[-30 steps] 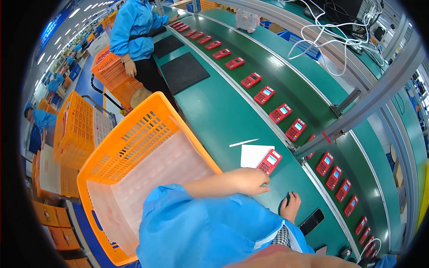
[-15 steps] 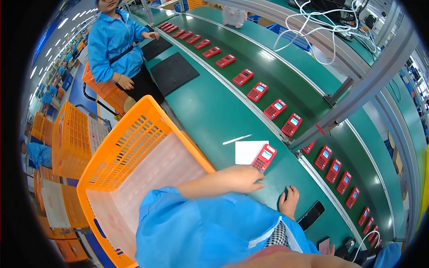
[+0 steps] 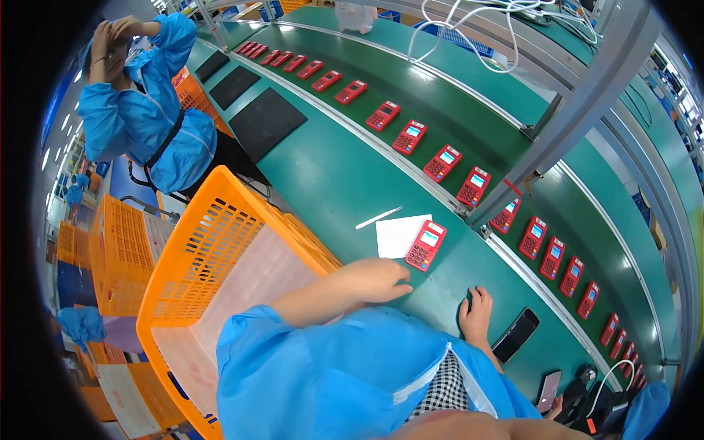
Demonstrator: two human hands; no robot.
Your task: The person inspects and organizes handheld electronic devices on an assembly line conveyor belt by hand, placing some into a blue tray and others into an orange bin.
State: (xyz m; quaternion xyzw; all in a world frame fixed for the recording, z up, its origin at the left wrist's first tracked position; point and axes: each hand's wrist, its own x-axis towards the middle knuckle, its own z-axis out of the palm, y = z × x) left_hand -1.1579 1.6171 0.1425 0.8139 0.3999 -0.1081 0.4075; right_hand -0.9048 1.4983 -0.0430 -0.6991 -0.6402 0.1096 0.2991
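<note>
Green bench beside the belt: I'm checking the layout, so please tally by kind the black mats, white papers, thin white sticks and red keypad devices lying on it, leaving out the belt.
Black mats: 3
White paper: 1
Thin white stick: 1
Red keypad device: 1
Total: 6

The green bench carries a red terminal just beyond the left hand, overlapping white paper, a slim stick farther out, black mats well beyond, and a phone beside the right hand.
</note>
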